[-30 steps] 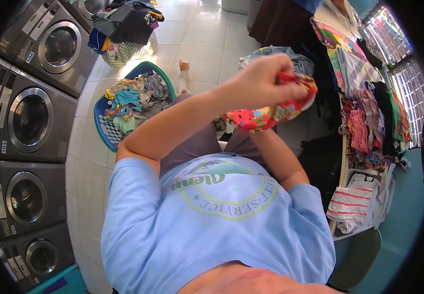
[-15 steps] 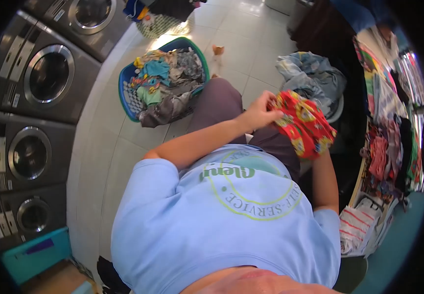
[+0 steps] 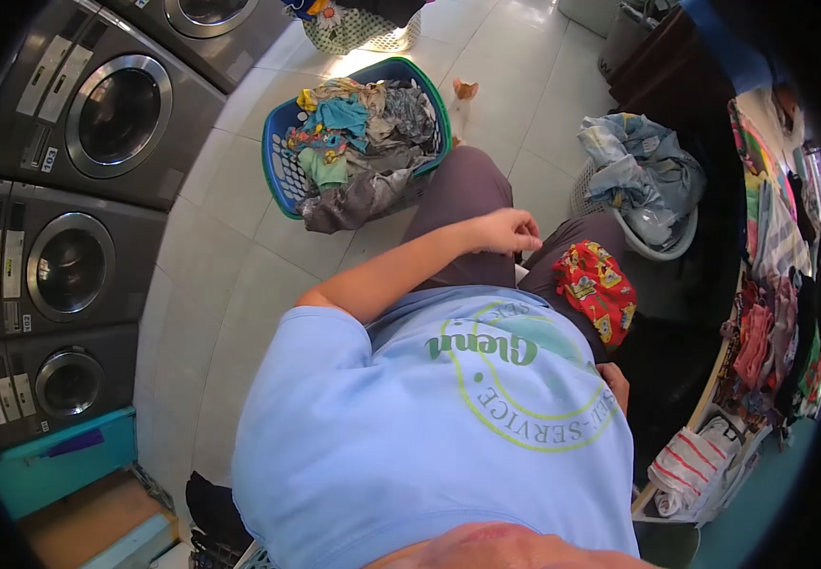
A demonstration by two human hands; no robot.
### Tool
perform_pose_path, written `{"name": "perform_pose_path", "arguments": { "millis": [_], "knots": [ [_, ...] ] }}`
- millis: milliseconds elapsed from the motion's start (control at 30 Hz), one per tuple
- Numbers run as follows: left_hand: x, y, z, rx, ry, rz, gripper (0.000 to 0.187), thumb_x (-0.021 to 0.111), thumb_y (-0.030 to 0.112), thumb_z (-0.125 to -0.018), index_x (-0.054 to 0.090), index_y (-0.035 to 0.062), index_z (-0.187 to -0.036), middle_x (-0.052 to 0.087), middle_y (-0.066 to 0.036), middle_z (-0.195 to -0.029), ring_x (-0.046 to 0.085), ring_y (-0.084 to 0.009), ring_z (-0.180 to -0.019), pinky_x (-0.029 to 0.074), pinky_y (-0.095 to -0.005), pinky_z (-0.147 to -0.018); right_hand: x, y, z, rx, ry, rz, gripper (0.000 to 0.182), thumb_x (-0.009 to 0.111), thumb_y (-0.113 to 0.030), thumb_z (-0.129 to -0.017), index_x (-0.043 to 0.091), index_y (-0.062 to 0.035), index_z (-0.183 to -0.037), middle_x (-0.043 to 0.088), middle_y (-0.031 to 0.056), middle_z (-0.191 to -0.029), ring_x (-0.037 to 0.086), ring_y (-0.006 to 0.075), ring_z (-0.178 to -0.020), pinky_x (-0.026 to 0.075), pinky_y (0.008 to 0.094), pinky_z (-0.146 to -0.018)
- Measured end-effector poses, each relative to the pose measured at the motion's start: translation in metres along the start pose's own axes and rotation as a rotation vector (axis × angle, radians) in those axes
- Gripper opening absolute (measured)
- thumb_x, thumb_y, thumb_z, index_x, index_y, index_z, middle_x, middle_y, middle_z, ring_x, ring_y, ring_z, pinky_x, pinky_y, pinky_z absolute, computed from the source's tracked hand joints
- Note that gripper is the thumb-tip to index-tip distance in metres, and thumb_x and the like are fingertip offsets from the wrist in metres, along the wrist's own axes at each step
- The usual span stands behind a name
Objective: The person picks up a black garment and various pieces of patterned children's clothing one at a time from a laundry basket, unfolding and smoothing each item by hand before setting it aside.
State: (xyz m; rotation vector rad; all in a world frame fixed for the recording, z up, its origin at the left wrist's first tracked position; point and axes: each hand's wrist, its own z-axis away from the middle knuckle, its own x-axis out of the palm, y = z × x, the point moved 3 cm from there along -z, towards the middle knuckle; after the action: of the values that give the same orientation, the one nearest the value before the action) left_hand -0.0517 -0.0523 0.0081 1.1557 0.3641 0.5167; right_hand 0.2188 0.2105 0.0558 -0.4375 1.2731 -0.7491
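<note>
We count two hands, the left hand point(image 3: 505, 230) and the right hand point(image 3: 614, 384), and one red printed garment point(image 3: 597, 292). Around us are five round machine doors point(image 3: 118, 116), two cut off by the view's edge, one kitten point(image 3: 462, 102), one red-striped white cloth point(image 3: 684, 461) and at least three laundry baskets point(image 3: 280, 175). The heaped clothes point(image 3: 365, 133) overlap too much for us to count.

A bank of dark grey metal front-loading machines point(image 3: 71, 264) with round, silver-rimmed glass doors borders a pale, glossy floor of square tiles point(image 3: 226, 275), where a bright patch of light point(image 3: 355, 63) lies out from the machines. A flat turquoise panel point(image 3: 27, 479) adjoins the machines' near end, and across from them a long table with a pale wooden edge point(image 3: 706, 387) runs beside a plain blue-green wall point(image 3: 754, 493).
</note>
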Motion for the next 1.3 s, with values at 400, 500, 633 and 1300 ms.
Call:
{"name": "perform_pose_path", "arguments": {
  "millis": [400, 500, 633, 1300],
  "knots": [
    [-0.146, -0.067, 0.110, -0.058, 0.836, -0.541, 0.034, 0.071, 0.025, -0.073, 0.065, 0.0033, -0.099, 0.067, -0.014, -0.085, 0.066, -0.0274, -0.085, 0.051, -0.0352, -0.071, 0.016, -0.018, -0.026, -0.324, -0.048, 0.286, 0.021, 0.062, -0.017, -0.072, 0.067, -0.0055, -0.089, 0.065, 0.0103, -0.087, 0.063, 0.0278, -0.081, 0.049, 0.0354, -0.071],
    [-0.195, -0.098, 0.183, -0.875, 0.732, -1.054, 0.055, 0.081, 0.035, -0.062, 0.066, 0.0126, -0.110, 0.063, -0.012, -0.116, 0.051, -0.0369, -0.118, 0.037, -0.0520, -0.100, 0.021, -0.021, -0.029, -0.262, -0.079, 0.369, 0.021, 0.062, -0.017, -0.072, 0.067, -0.0056, -0.089, 0.065, 0.0103, -0.087, 0.063, 0.0279, -0.081, 0.049, 0.0357, -0.071],
    [-0.218, -0.155, 0.233, -0.909, 0.651, -1.207, 0.054, 0.080, 0.033, -0.065, 0.064, 0.0110, -0.112, 0.062, -0.014, -0.116, 0.047, -0.0353, -0.122, 0.026, -0.0525, -0.107, 0.027, -0.023, -0.033, -0.196, -0.119, 0.449, 0.021, 0.062, -0.018, -0.072, 0.067, -0.0058, -0.088, 0.065, 0.0103, -0.087, 0.063, 0.0280, -0.081, 0.049, 0.0359, -0.071],
    [-0.068, -0.193, 0.225, -0.757, 0.391, -1.037, 0.025, 0.058, 0.024, -0.084, 0.071, 0.0049, -0.093, 0.069, -0.013, -0.098, 0.066, -0.0276, -0.094, 0.052, -0.0390, -0.075, 0.034, -0.031, -0.047, -0.066, -0.252, 0.679, 0.020, 0.061, -0.020, -0.073, 0.066, -0.0067, -0.086, 0.066, 0.0104, -0.085, 0.064, 0.0285, -0.080, 0.050, 0.0373, -0.069]
  ]
}}
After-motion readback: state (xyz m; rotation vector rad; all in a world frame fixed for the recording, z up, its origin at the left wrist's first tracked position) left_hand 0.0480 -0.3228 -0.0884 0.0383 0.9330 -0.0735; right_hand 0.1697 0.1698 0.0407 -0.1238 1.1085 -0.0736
